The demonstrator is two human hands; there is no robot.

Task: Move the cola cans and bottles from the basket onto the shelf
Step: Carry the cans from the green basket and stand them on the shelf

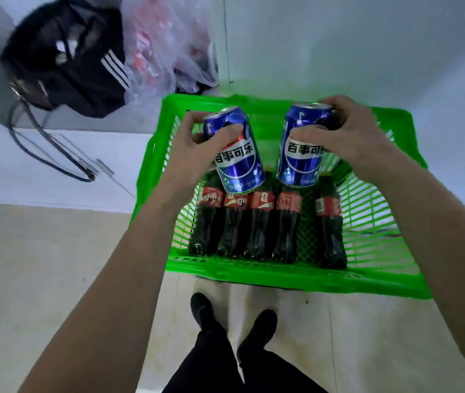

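above the green basket (324,282) the left hand (194,146) and right hand (347,137) each gripped a blue cola can (234,154), lifted clear. below the hands five cola bottles (262,219) lay inside; no shelf showed, so most work seemingly remained.

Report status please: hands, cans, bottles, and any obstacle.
Left hand grips one blue cola can, right hand grips another, above green basket. Five cola bottles lying inside. No obstacle seen.

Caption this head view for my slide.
Left hand and right hand each grip a blue cola can above green plastic basket.
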